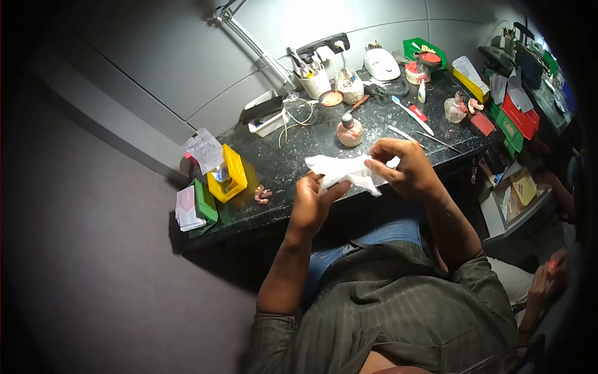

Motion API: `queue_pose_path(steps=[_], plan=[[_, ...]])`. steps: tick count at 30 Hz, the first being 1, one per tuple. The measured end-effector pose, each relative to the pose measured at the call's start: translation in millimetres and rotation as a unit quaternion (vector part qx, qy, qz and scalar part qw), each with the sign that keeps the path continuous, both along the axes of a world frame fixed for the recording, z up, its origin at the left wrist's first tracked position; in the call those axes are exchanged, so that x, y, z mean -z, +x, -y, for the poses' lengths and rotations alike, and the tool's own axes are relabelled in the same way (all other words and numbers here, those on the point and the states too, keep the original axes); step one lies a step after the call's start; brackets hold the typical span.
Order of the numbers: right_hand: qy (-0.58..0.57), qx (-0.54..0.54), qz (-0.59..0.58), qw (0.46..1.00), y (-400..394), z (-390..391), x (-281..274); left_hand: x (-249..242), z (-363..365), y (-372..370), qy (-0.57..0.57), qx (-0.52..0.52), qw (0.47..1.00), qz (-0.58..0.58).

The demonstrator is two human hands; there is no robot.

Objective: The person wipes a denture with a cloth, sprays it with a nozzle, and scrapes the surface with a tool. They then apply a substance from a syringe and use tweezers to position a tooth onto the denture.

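A crumpled white tissue (349,169) stretches between my two hands, just above the front edge of the black workbench (274,163). My left hand (313,199) pinches its left end, with thumb and fingers closed on it. The right end is gripped by the fingers of my right hand (403,169). Whether anything is wrapped inside the tissue is hidden. Behind it stands a round glass jar with a dark cap (350,132), pinkish inside. To the left, a pink dental model (263,194) lies on the bench.
A yellow bin (232,177) and green bin (204,209) stand left. A toothbrush (416,117), thin metal tool (439,142) and red sheet (482,123) lie right. Behind are a tool cup (316,84) and lamp arm (255,47). Another person's hand (543,280) shows at lower right.
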State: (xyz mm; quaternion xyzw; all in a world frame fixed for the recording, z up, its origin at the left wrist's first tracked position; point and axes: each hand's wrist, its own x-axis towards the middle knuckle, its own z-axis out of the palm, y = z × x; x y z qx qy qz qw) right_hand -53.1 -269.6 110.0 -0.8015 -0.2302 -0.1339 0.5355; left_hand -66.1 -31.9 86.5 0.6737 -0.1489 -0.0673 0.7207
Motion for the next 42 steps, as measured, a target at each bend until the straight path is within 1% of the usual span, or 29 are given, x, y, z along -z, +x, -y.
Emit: queue_pose_path(steps=[1, 2, 4, 6, 8, 10, 12, 14, 15, 17, 18, 19, 21, 23, 26, 28, 29, 30, 31, 32, 34, 35, 36, 38, 39, 40, 41, 42], plan=[[0.019, -0.016, -0.031, 0.999, -1.1, 1.5, 0.4, 4.3, -3.2, 0.4, -0.026, -0.005, 0.999, -0.024], [0.019, -0.018, -0.030, 0.999, 0.0, 4.3, 2.3, 14.0, -8.2, 0.9, -0.075, -0.064, 0.995, -0.034], [0.072, -0.016, -0.071, 0.995, 5.4, 11.5, 7.4, 19.3, -29.6, -0.1, -0.073, -0.050, 0.995, -0.042], [0.089, -0.026, -0.086, 0.992, 5.4, 12.3, 6.9, 28.7, -53.2, 0.1, -0.070, -0.011, 0.996, -0.051], [0.120, -0.061, -0.115, 0.984, 6.0, 8.6, 9.5, 6.5, -36.3, -14.8, -0.055, -0.037, 0.998, -0.016], [0.101, -0.055, -0.100, 0.988, 2.8, -4.5, 13.4, 10.7, -22.6, -24.3, -0.145, 0.013, 0.989, 0.001], [0.047, -0.034, -0.105, 0.993, -6.4, -19.1, 8.4, 15.3, -11.6, -29.2, -0.142, -0.002, 0.990, 0.011], [0.044, -0.041, -0.107, 0.992, -5.7, -24.5, 13.9, 22.4, -7.3, -28.8, -0.135, -0.063, 0.986, -0.073], [0.066, -0.042, -0.104, 0.991, -3.8, -23.8, 17.3, 20.7, -5.9, -30.5, -0.160, -0.082, 0.980, -0.083], [0.115, -0.046, -0.105, 0.987, -0.1, -18.8, 23.1, 32.3, -15.3, -31.5, -0.175, -0.088, 0.977, -0.081], [0.115, -0.044, -0.104, 0.987, 1.7, -15.6, 25.4, 34.8, -20.2, -31.9, -0.190, -0.095, 0.974, -0.081], [0.130, -0.050, -0.125, 0.982, 3.6, -12.9, 27.4, 36.9, -25.8, -31.7, -0.170, -0.096, 0.976, -0.096], [0.159, -0.058, -0.147, 0.975, 3.2, -13.3, 27.7, 39.7, -33.1, -31.7, -0.181, -0.077, 0.975, -0.103], [0.149, -0.053, -0.143, 0.977, 3.9, -15.6, 29.8, 41.4, -39.7, -31.8, -0.192, -0.059, 0.973, -0.110], [0.133, -0.041, -0.139, 0.981, 10.3, -20.3, 34.7, 46.4, -52.3, -26.4, -0.241, -0.023, 0.951, -0.190], [0.125, -0.032, -0.141, 0.982, 24.1, -23.5, 42.2, 58.2, -62.4, -10.1, -0.237, -0.014, 0.948, -0.211], [0.035, 0.001, -0.118, 0.992, 35.9, -24.6, 49.7, 64.3, -64.0, -3.7, -0.152, -0.100, 0.970, -0.161], [-0.054, 0.033, -0.093, 0.994, 42.7, -27.4, 58.3, 66.7, -63.9, 0.4, -0.064, -0.183, 0.975, -0.109], [-0.074, 0.065, -0.077, 0.992, 46.0, -31.8, 65.2, 63.1, -57.4, 3.2, 0.008, -0.257, 0.963, -0.076], [-0.073, 0.066, -0.076, 0.992, 49.2, -34.3, 70.0, 64.6, -55.5, 3.4, 0.048, -0.286, 0.957, -0.031], [-0.102, 0.078, -0.078, 0.989, 52.2, -36.8, 78.2, 75.2, -54.7, 7.8, 0.129, -0.317, 0.933, 0.107], [-0.112, 0.088, -0.073, 0.987, 54.5, -38.0, 81.1, 81.7, -53.7, 10.9, 0.159, -0.329, 0.920, 0.143], [-0.114, 0.084, -0.075, 0.987, 57.3, -39.0, 84.6, 80.4, -48.8, 11.5, 0.181, -0.347, 0.908, 0.151], [-0.112, 0.151, -0.028, 0.982, 62.8, -41.2, 91.4, 83.1, -47.5, 15.7, 0.253, -0.361, 0.877, 0.189], [-0.109, 0.160, -0.025, 0.981, 61.9, -39.6, 86.8, 83.9, -46.4, 15.0, 0.278, -0.372, 0.864, 0.192], [-0.114, 0.167, -0.008, 0.979, 60.0, -34.1, 82.0, 82.3, -50.8, 15.5, 0.280, -0.374, 0.863, 0.191], [-0.101, 0.183, 0.027, 0.977, 58.0, -27.7, 78.5, 79.6, -58.4, 16.2, 0.364, -0.402, 0.790, 0.287], [-0.088, 0.202, 0.061, 0.973, 55.4, -19.3, 74.9, 76.5, -66.3, 17.5, 0.438, -0.420, 0.699, 0.378]])
